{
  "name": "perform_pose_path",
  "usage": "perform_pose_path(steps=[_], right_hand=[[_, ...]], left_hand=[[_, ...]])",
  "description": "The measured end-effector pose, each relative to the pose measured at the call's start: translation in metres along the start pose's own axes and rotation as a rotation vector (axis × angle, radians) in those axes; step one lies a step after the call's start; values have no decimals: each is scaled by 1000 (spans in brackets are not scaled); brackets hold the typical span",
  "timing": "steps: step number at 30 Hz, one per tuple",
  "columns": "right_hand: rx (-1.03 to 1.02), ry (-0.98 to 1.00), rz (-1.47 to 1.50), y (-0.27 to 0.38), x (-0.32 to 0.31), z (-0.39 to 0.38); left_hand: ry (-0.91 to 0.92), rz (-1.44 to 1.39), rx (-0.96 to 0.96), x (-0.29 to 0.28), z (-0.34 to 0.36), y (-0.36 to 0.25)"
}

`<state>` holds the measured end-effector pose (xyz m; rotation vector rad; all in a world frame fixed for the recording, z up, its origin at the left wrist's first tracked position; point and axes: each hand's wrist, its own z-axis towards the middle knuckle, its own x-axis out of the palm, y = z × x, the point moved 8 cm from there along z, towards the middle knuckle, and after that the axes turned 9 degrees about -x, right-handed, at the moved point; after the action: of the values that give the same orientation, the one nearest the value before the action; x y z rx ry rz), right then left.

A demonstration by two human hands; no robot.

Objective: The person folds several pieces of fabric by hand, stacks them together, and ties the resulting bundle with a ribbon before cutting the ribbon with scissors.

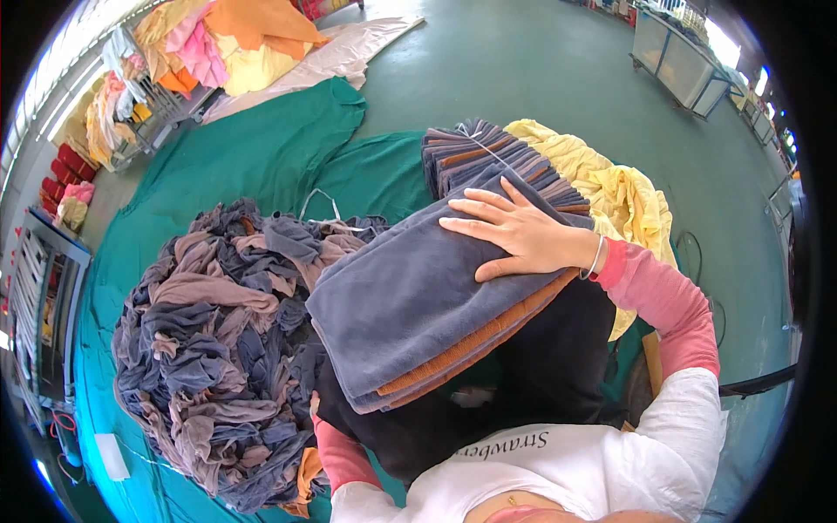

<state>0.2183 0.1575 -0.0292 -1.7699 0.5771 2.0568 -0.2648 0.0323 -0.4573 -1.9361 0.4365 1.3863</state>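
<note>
Head view: right fingers (472, 228) spread flat on folded grey cloth (392, 305), left hand (316, 404) too hidden to tell

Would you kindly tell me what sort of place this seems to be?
Most likely a textile workshop: a heap of loose grey and mauve cloths lies on green sheeting, a stack of folded cloths sits under the person's right hand, and a tied bundle of cloths lies beyond.

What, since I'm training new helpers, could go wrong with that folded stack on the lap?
The folded stack rests on the lap under the flat right hand; if that hand lifts, layers might slide. Slipped layers could also mix with the loose pile close on the left, which has similar gray cloth.
</note>
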Motion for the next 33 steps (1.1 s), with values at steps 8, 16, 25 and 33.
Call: perform_pose_path(steps=[8,16,25,33], right_hand=[[1,6,4,0,3,5],[-45,-93,-14,3,-1,6],[-13,57,244,-3,-9,20],[25,-428,295,-16,-74,75]], left_hand=[[-40,-72,-11,-9,-2,8],[-190,-814,196,-101,6,-39],[287,-1547,672,-331,-79,-305],[1039,-1528,866,-378,-149,-459]])
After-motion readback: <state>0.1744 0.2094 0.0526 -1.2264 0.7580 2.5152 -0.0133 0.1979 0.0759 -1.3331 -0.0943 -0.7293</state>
